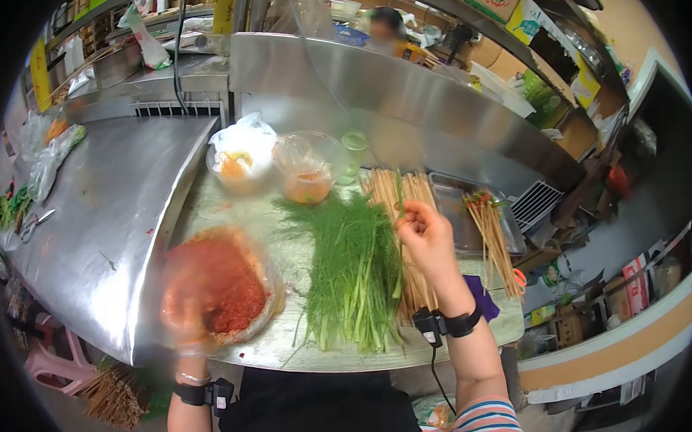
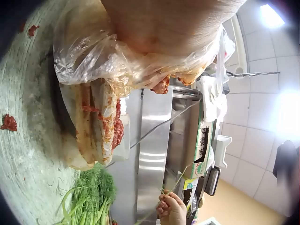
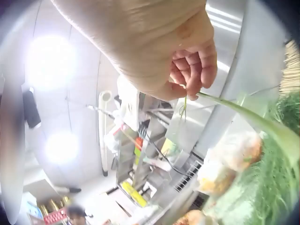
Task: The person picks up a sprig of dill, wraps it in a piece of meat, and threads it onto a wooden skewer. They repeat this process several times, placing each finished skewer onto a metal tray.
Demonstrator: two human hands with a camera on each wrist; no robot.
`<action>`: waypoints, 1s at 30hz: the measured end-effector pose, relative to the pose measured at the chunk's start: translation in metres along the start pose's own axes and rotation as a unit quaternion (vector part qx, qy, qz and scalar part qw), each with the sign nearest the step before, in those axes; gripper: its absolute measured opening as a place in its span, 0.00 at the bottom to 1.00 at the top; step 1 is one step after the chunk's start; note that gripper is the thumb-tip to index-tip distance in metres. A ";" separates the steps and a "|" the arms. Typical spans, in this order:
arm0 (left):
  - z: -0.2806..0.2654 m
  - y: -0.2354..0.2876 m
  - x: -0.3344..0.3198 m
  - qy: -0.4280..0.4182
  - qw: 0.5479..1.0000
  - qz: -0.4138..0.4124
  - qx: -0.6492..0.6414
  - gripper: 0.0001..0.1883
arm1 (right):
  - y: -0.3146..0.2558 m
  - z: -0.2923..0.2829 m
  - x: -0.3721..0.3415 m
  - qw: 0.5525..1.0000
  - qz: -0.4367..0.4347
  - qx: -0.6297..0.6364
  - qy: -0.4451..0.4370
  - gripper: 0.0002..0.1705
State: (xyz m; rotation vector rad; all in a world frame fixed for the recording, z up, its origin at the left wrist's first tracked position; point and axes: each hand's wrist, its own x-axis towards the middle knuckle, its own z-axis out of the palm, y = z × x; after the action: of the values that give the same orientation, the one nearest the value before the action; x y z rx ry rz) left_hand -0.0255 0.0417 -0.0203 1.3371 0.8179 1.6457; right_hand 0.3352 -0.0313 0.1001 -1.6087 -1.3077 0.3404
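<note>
My right hand [image 1: 425, 236] pinches a thin green herb stem [image 3: 262, 119] between thumb and fingertips, raised above the table. Below it lies a large bunch of feathery herb [image 1: 351, 270], dill or fennel by its look, roots toward me. At the left, my left hand [image 1: 188, 306] is blurred over a plastic-lined bowl [image 1: 279, 290] of red minced meat [image 1: 238, 300]. In the left wrist view, clear plastic [image 2: 89, 51] covers the hand below the wrist, with red meat clinging near its end. The left fingers are hidden, so their hold is unclear.
Wooden skewers [image 1: 417, 277] lie right of the herbs. A metal tray [image 1: 461, 233] holds more skewers with red and green tips. Behind stand two plastic-covered tubs [image 1: 244, 173] and a green cup [image 1: 354, 147]. A steel counter [image 1: 92, 205] adjoins at left, with scissors [image 1: 35, 224].
</note>
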 end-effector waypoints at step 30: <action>-0.013 -0.019 -0.001 -0.003 0.997 0.034 0.062 0.14 | 0.037 -0.043 -0.023 0.936 0.219 -0.053 -0.269 0.15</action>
State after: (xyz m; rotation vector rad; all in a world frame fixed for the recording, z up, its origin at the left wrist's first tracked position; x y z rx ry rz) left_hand -0.0341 0.0492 -0.0399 1.4707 0.8922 1.6651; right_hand 0.3792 -0.0700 0.0816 -1.9794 -1.3615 1.0616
